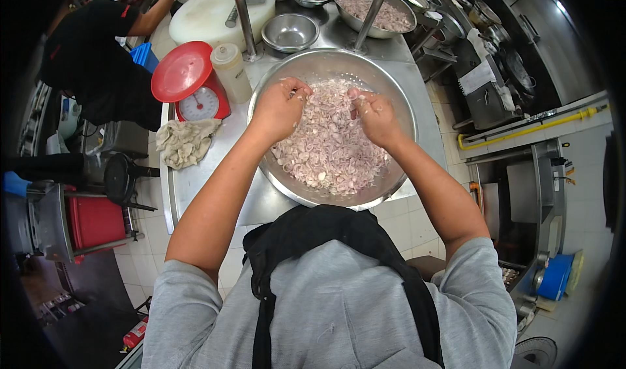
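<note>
A wide steel colander (266, 167) with small holes along its far wall stands on the metal table in front of me. It holds a heap of thin, pale pink sliced shallots (336, 147). Over the left part of the heap, my left hand (284, 108) is closed, its thumb and fingers pinched together on some slices. Opposite it, my right hand (378, 116) is also closed on slices, knuckles outward, with shallot bits stuck to it. The exact amount in each hand is hidden by the fingers.
Left of the colander are a red kitchen scale (184, 75), a lidded plastic container (231, 72) and a crumpled cloth (186, 141). Behind stand steel bowls (291, 32), another shallot-filled bowl (375, 14), metal posts (242, 17) and a white round board (202, 17). A co-worker (91, 49) stands far left.
</note>
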Tool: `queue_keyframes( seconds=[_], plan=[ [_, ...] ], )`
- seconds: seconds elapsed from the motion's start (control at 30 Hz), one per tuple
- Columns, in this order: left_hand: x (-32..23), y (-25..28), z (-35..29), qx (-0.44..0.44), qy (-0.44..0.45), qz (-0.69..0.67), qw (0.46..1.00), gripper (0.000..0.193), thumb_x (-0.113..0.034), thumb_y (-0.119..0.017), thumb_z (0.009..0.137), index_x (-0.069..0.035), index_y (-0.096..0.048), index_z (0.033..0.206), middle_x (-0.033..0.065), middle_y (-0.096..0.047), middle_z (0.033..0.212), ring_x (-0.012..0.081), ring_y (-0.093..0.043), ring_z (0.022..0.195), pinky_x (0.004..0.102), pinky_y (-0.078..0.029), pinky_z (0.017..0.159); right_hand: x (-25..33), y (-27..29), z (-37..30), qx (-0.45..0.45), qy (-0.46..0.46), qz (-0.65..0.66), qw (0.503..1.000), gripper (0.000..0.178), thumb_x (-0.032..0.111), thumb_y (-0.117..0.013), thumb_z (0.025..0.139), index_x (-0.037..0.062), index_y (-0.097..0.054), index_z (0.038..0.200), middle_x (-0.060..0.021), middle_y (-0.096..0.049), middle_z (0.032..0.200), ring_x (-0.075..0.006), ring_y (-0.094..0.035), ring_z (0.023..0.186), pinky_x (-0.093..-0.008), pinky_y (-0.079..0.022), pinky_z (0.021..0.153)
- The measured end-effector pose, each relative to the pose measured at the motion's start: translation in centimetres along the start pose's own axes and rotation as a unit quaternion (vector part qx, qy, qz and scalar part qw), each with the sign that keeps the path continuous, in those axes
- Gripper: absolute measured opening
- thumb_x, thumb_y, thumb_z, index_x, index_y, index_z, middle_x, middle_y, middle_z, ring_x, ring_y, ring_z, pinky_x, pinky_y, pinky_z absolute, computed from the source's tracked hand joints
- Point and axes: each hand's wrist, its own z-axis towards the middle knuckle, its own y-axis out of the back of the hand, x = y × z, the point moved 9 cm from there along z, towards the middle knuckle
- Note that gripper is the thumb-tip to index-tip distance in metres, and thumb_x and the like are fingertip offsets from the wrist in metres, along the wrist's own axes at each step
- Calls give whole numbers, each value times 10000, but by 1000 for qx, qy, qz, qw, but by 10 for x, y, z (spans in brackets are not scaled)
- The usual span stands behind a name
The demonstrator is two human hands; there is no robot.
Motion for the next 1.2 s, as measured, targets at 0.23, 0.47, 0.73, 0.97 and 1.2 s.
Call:
queue_keyframes(
  seconds=[0.23,0.47,0.73,0.97,1.2],
  plan=[
    [18,-13,-5,33,136,-104,985,171,-48,-553,834,1,-621,984,29,-604,825,86,-519,675,254,-420,599,-13,4,3,-30,-52,150,987,380,300,-445,971,7,-620,804,-118,-573,768,-213,-518,670,-324,-437,694],
    [17,-15,2,51,36,31,998,255,-28,-629,743,17,-623,993,108,-645,919,189,-603,802,295,-470,723,3,-39,-12,110,122,-162,973,302,73,-539,803,39,-630,1089,-223,-573,1100,-376,-559,987,-387,-429,946],
    [17,-6,-6,49,66,52,995,275,-66,-657,737,13,-632,1000,157,-661,955,268,-633,897,326,-474,814,-5,-43,-14,109,61,-97,987,249,64,-517,809,50,-652,1018,-208,-637,944,-350,-604,962,-410,-462,875],
    [20,-4,-3,35,51,60,996,287,-63,-640,744,13,-634,1021,180,-652,1018,286,-629,938,333,-476,829,-3,3,-8,30,-57,-84,994,324,284,-499,926,-12,-606,846,-233,-623,759,-390,-614,795,-446,-464,733],
    [56,-52,12,145,72,356,920,356,-63,-637,745,-48,-661,1099,213,-637,1047,343,-627,961,387,-486,860,-13,-13,-4,7,18,-52,998,382,315,-450,956,-32,-549,1081,-276,-586,1062,-394,-585,994,-440,-441,886]
  ],
)
